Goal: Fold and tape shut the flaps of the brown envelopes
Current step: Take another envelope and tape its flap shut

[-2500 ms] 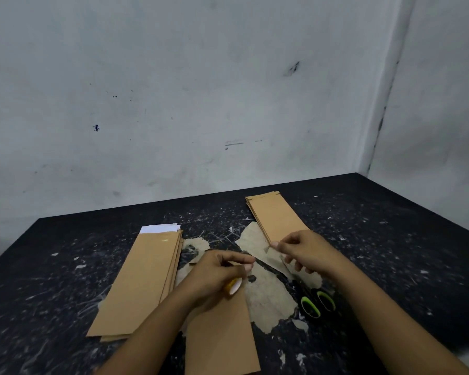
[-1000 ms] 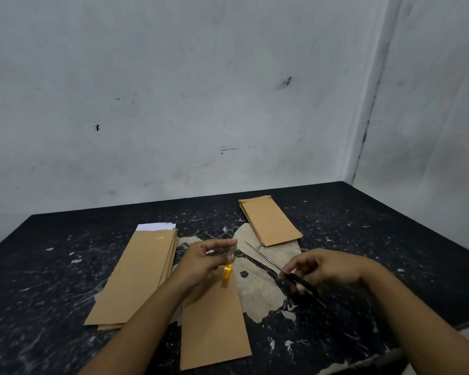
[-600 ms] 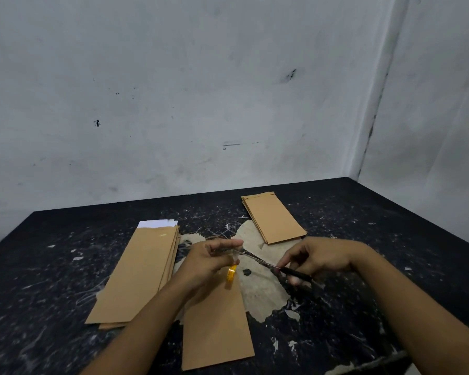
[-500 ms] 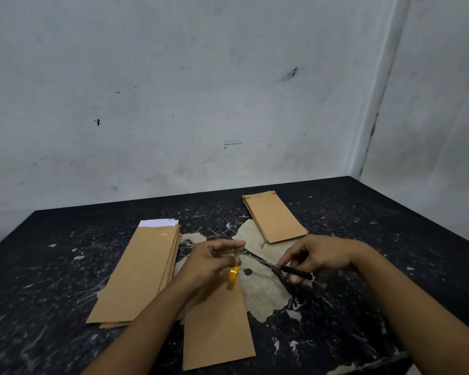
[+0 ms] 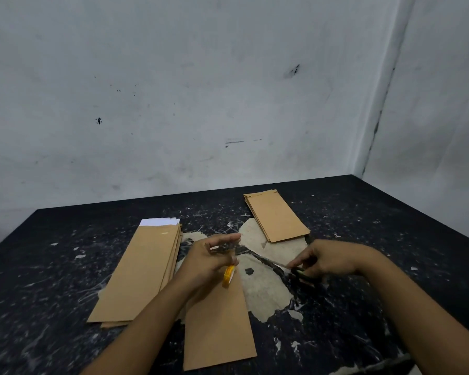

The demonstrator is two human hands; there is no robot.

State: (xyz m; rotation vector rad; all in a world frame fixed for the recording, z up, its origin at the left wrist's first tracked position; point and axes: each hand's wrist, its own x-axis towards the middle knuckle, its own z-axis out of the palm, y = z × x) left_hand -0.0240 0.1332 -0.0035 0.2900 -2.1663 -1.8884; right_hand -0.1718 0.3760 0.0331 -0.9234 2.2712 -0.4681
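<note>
Pale plaster walls point(image 5: 201, 90), scuffed and spotted, meet in a corner at the upper right behind a black table point(image 5: 390, 239) whose top is scratched and worn through to a tan patch point(image 5: 263, 288) near the middle.

Left stack of brown envelopes point(image 5: 144, 272): lies flat on the table left of centre, long side running away from the viewer, white paper point(image 5: 159, 221) showing at its far end.

Far stack of brown envelopes point(image 5: 276, 217): shorter, flat, right of centre toward the back, well apart from the left stack, its near end lying on the tan patch.

Single brown envelope point(image 5: 218, 326): flat at the near edge, between the two forearms, its far end hidden under the left hand.

Left hand point(image 5: 206, 262): raised just above the far end of the single envelope; grip closed, fingers curled round a yellow tape roll point(image 5: 228, 276) that shows below the palm, thumb and forefinger pinched further up on something blurred and pale, apparently a strip of clear tape; it cannot be told for certain.

Right hand point(image 5: 328, 259): low over the table to the right of the tan patch; grip closed round the dark handles of scissors point(image 5: 295, 270), blades pointing left toward the left hand. Whether the blades are parted cannot be told through the blur.

Hands stand near each other, not touching.
</note>
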